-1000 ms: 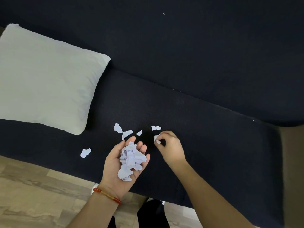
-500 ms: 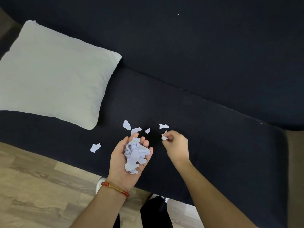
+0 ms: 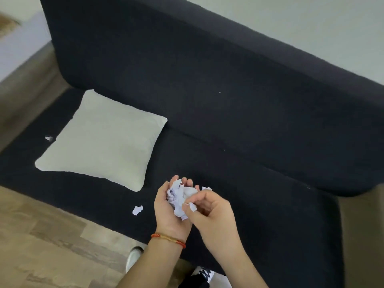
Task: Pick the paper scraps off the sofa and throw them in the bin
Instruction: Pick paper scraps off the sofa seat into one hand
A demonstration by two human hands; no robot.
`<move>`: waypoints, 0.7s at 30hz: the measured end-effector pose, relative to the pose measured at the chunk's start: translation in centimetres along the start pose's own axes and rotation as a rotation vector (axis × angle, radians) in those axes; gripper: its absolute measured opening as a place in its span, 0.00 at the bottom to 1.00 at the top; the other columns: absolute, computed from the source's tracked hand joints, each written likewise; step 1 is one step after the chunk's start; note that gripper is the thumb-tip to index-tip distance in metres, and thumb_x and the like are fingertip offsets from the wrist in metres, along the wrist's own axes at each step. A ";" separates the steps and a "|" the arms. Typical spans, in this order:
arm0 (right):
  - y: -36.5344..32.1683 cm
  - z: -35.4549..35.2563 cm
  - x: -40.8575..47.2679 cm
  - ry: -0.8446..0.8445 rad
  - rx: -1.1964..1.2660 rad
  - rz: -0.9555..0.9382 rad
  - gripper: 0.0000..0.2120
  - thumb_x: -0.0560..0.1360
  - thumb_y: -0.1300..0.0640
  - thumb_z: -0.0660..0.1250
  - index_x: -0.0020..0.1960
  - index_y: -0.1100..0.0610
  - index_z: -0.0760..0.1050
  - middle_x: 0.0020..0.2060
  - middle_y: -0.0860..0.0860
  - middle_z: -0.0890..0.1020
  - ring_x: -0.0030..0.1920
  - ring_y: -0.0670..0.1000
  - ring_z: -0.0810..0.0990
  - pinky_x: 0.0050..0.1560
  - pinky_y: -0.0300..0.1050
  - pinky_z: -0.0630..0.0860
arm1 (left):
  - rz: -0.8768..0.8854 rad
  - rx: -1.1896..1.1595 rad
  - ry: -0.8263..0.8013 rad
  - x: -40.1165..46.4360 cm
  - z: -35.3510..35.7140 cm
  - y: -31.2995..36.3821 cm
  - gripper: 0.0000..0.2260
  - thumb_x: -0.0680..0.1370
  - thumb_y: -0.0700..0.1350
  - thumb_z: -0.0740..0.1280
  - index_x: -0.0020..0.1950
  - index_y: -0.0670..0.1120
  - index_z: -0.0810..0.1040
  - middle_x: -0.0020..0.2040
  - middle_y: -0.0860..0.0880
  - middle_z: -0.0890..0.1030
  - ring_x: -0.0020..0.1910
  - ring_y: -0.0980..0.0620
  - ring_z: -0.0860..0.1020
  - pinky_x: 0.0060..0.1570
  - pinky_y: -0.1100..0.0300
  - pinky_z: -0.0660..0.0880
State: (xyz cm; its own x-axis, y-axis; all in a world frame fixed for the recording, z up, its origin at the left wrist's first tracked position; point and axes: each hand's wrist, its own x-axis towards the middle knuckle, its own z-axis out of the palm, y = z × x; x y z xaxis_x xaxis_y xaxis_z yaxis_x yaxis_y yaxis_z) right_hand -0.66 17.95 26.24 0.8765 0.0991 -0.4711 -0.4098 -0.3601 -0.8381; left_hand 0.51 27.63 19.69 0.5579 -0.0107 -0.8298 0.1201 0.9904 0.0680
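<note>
My left hand (image 3: 166,213) is cupped palm up over the front of the dark sofa seat (image 3: 259,204) and holds a heap of white paper scraps (image 3: 178,196). My right hand (image 3: 209,208) sits right beside it and pinches one small scrap (image 3: 192,206) at the edge of the heap. A loose scrap (image 3: 137,210) lies on the seat left of my left hand. Another scrap (image 3: 49,138) lies far left, beside the pillow. A bit of paper (image 3: 207,188) shows just behind my right hand. No bin is in view.
A pale square pillow (image 3: 101,142) lies on the left part of the seat. The sofa back (image 3: 207,80) rises behind. Wooden floor (image 3: 52,246) runs along the sofa's front edge, and my shoes (image 3: 134,256) stand by it.
My right hand lifted a scrap off the seat and brought it to the heap in my left hand. The view tilted up and back, showing more sofa and the far-left scrap.
</note>
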 end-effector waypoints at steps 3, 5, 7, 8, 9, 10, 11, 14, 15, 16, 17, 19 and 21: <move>-2.7 0.1 -1.2 0.030 -0.119 -0.005 0.09 0.76 0.62 0.75 0.43 0.48 0.84 0.44 0.42 0.88 0.48 0.42 0.87 0.52 0.42 0.84 | -0.018 -0.023 -0.014 -2.3 1.8 0.6 0.12 0.82 0.52 0.66 0.50 0.47 0.85 0.46 0.46 0.85 0.44 0.47 0.86 0.54 0.47 0.82; -4.2 0.2 -1.8 0.063 -0.182 0.012 0.08 0.76 0.59 0.76 0.44 0.46 0.83 0.43 0.42 0.87 0.46 0.40 0.86 0.48 0.37 0.83 | -0.031 -0.014 -0.032 -3.5 2.5 1.0 0.12 0.82 0.52 0.66 0.52 0.47 0.84 0.47 0.46 0.85 0.44 0.47 0.86 0.55 0.47 0.82; -5.8 0.4 -2.6 0.094 -0.227 0.028 0.07 0.76 0.57 0.77 0.45 0.46 0.83 0.41 0.43 0.85 0.40 0.39 0.83 0.41 0.31 0.78 | -0.045 -0.014 -0.050 -4.9 3.4 1.6 0.12 0.82 0.52 0.66 0.54 0.46 0.84 0.48 0.46 0.85 0.45 0.46 0.86 0.54 0.48 0.84; -6.6 0.5 -3.0 0.104 -0.248 0.023 0.06 0.76 0.56 0.76 0.45 0.46 0.82 0.39 0.42 0.84 0.37 0.37 0.81 0.38 0.29 0.76 | -0.052 -0.017 -0.064 -5.3 3.7 2.0 0.11 0.82 0.52 0.67 0.54 0.46 0.84 0.48 0.46 0.85 0.45 0.46 0.86 0.52 0.48 0.85; -7.2 0.6 -3.5 0.114 -0.253 0.014 0.07 0.76 0.57 0.76 0.46 0.46 0.82 0.39 0.42 0.82 0.35 0.36 0.80 0.36 0.28 0.74 | -0.057 -0.018 -0.079 -5.8 4.0 2.3 0.11 0.81 0.51 0.67 0.54 0.46 0.84 0.47 0.46 0.85 0.44 0.46 0.87 0.49 0.48 0.85; -7.9 0.8 -3.9 0.126 -0.243 -0.003 0.08 0.76 0.59 0.76 0.47 0.47 0.81 0.39 0.42 0.81 0.35 0.35 0.80 0.35 0.27 0.74 | -0.063 -0.022 -0.092 -6.4 4.3 2.6 0.10 0.81 0.51 0.68 0.55 0.47 0.83 0.47 0.46 0.85 0.43 0.46 0.87 0.47 0.48 0.85; -8.6 0.9 -4.4 0.144 -0.223 -0.022 0.09 0.76 0.60 0.76 0.48 0.48 0.79 0.41 0.43 0.81 0.36 0.34 0.79 0.35 0.28 0.74 | -0.072 -0.033 -0.110 -6.8 4.4 2.9 0.10 0.81 0.50 0.68 0.57 0.47 0.82 0.47 0.46 0.85 0.43 0.46 0.87 0.46 0.49 0.85; -10.1 1.7 -5.8 0.218 -0.172 -0.075 0.16 0.74 0.61 0.77 0.53 0.44 0.76 0.45 0.46 0.80 0.35 0.37 0.78 0.35 0.30 0.76 | -0.073 -0.029 -0.136 -8.3 4.7 3.8 0.13 0.82 0.52 0.67 0.61 0.46 0.81 0.48 0.46 0.86 0.46 0.46 0.87 0.47 0.50 0.84; -10.5 2.0 -6.3 0.248 -0.149 -0.092 0.18 0.74 0.61 0.77 0.54 0.43 0.75 0.45 0.45 0.80 0.36 0.38 0.78 0.36 0.30 0.76 | -0.081 -0.016 -0.142 -8.9 5.0 4.1 0.14 0.83 0.53 0.66 0.62 0.45 0.82 0.48 0.45 0.86 0.46 0.46 0.87 0.47 0.50 0.84; -10.8 2.4 -6.7 0.277 -0.132 -0.124 0.18 0.74 0.61 0.76 0.55 0.42 0.75 0.47 0.45 0.79 0.38 0.39 0.79 0.37 0.31 0.77 | -0.084 0.010 -0.155 -9.6 5.1 4.4 0.16 0.84 0.54 0.63 0.60 0.44 0.82 0.48 0.45 0.87 0.44 0.46 0.88 0.45 0.50 0.84; -11.1 2.8 -7.0 0.319 -0.099 -0.141 0.18 0.74 0.60 0.76 0.56 0.42 0.74 0.49 0.46 0.79 0.41 0.39 0.79 0.39 0.32 0.77 | -0.079 0.042 -0.168 -10.4 5.2 4.7 0.16 0.84 0.54 0.61 0.58 0.44 0.82 0.47 0.44 0.87 0.42 0.47 0.88 0.44 0.50 0.84; -11.9 3.8 -8.0 0.399 -0.001 -0.168 0.18 0.76 0.59 0.74 0.59 0.43 0.74 0.55 0.45 0.78 0.48 0.38 0.80 0.44 0.32 0.79 | -0.105 0.072 -0.191 -12.2 5.8 5.3 0.15 0.83 0.54 0.63 0.56 0.44 0.83 0.47 0.43 0.87 0.42 0.47 0.88 0.47 0.49 0.82; -12.6 4.6 -8.9 0.416 0.150 -0.154 0.17 0.79 0.60 0.70 0.63 0.45 0.74 0.59 0.43 0.79 0.56 0.38 0.81 0.48 0.34 0.81 | -0.148 0.058 -0.220 -13.9 6.1 5.8 0.14 0.81 0.53 0.68 0.57 0.44 0.84 0.50 0.43 0.87 0.47 0.45 0.87 0.50 0.48 0.82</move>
State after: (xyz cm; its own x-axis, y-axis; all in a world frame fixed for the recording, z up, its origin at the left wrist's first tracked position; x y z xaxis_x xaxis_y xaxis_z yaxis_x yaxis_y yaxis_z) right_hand -4.44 25.88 39.74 0.9443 -0.2508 -0.2129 -0.2716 -0.2293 -0.9347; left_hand -1.54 32.64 34.97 0.6952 -0.1905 -0.6932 0.2567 0.9665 -0.0081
